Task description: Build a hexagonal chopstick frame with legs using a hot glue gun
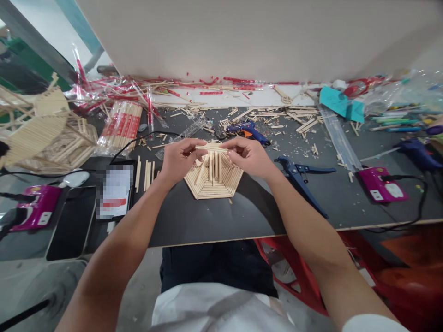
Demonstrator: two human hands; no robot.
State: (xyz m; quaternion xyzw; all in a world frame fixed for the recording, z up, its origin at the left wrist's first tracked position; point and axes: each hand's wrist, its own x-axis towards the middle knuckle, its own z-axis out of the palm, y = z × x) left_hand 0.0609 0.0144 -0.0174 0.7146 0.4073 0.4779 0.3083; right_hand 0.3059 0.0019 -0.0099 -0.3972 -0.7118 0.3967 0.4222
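Note:
My left hand [180, 158] and my right hand [248, 156] pinch the two ends of a short wooden stick [212, 148]. They hold it level over the far side of a many-sided frame [213, 192] built from stacked wooden sticks, which rests on the dark table. Several sticks stand or lean in the middle of this frame. Left of my left hand, a few loose sticks [148, 175] lie side by side. Beyond my right hand is a blue glue gun [249, 131]. A dark blue hand cutter [302, 182] lies to the right of the frame.
At the left are larger stick-built pieces [44, 133], packs of sticks [120, 123], a lit phone [116, 191] and a dark phone [71, 223]. Scraps of stick [273, 115] litter the back. Purple power sockets [382, 184] with cables sit at right. Another glue gun [420, 154] lies far right.

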